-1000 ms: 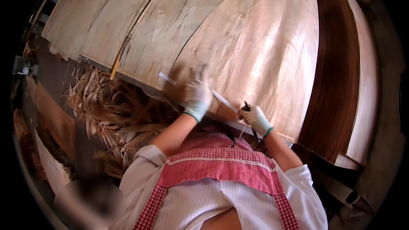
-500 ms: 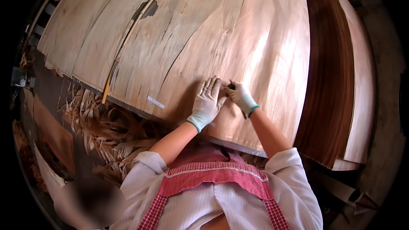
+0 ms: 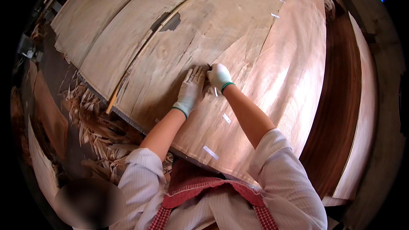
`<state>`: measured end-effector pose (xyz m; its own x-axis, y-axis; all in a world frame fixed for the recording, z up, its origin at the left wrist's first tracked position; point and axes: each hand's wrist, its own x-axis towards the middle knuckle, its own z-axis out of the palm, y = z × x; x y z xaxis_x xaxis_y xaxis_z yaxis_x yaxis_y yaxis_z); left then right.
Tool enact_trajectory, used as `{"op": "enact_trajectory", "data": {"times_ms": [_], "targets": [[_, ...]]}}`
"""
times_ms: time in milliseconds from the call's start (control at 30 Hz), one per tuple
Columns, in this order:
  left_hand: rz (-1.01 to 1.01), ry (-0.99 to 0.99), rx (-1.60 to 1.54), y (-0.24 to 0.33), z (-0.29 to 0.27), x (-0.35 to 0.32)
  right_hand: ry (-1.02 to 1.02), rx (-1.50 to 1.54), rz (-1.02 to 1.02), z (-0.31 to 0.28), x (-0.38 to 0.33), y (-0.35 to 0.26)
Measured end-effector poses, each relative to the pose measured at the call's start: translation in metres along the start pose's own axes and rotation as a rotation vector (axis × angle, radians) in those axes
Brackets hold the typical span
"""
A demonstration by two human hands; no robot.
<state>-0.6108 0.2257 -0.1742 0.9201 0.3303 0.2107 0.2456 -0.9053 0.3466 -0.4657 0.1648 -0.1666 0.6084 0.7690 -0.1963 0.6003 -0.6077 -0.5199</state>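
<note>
Thin wood veneer sheets [image 3: 281, 72] spread over a wide surface in front of me, pinkish at the right and paler, greyer at the left. My left hand [image 3: 191, 87], in a whitish glove with a green cuff, lies flat on the veneer with fingers stretched forward. Close beside its fingertips, my gloved right hand [image 3: 220, 76] is closed around a small dark tool [image 3: 209, 66]; only its tip shows, so its kind is unclear. Short white tape strips [image 3: 210, 152] stick to the veneer near me, and another white tape piece [image 3: 275, 15] sits along a seam farther off.
A long thin wooden strip [image 3: 121, 86] lies across the pale veneer, past a dark torn gap [image 3: 171, 22]. Curled veneer scraps [image 3: 96, 123] heap below the left edge. Dark brown veneer [image 3: 328, 115] is stacked at the right.
Both hands have moved farther up the veneer, away from its near edge. More white tape strips show behind them, and the view has shifted.
</note>
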Motion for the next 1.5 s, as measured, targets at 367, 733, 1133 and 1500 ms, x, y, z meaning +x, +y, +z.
{"op": "enact_trajectory", "data": {"times_ms": [367,733,1133,1500], "targets": [[-0.036,-0.020,0.001,0.055,0.008,0.051,-0.127,0.125,0.148,-0.069,-0.013,0.132],[0.111,-0.268,-0.025,0.088,0.047,0.072,-0.185,-0.148,0.187,-0.141,0.000,0.118],[0.108,0.014,-0.082,0.029,0.073,0.239,-0.064,-0.207,0.163,-0.118,0.192,0.175],[0.068,-0.215,0.101,0.054,0.061,0.256,0.003,0.182,0.183,-0.178,0.117,0.169]]}}
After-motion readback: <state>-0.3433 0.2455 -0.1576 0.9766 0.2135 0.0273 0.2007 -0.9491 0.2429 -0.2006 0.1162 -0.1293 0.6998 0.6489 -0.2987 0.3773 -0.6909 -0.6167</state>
